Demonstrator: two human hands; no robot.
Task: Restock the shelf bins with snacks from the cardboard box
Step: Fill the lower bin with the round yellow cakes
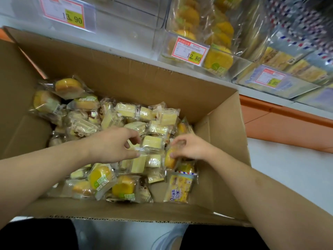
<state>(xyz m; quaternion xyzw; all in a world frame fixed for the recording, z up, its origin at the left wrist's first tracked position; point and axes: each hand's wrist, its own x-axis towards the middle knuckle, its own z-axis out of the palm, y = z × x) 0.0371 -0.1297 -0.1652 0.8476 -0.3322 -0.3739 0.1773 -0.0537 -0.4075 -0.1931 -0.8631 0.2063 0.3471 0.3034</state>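
Our left hand (115, 145) pinches the near edge of a pale rectangular cake pack (152, 143) between thumb and fingers; the pack lies just beyond the grip, toward the far wall of the cardboard box (126, 73), its long axis crosswise. Our right hand (189, 147) grasps a round yellow cake pack (170, 158) just beside it. The bin with yellow cakes (212, 56) stands beyond the box, nearer the right hand.

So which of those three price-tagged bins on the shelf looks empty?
The left bin, tagged 13.90. Its clear walls show nothing inside, while the 12.80 bin holds round yellow cakes and the right bin holds flat yellow packets.
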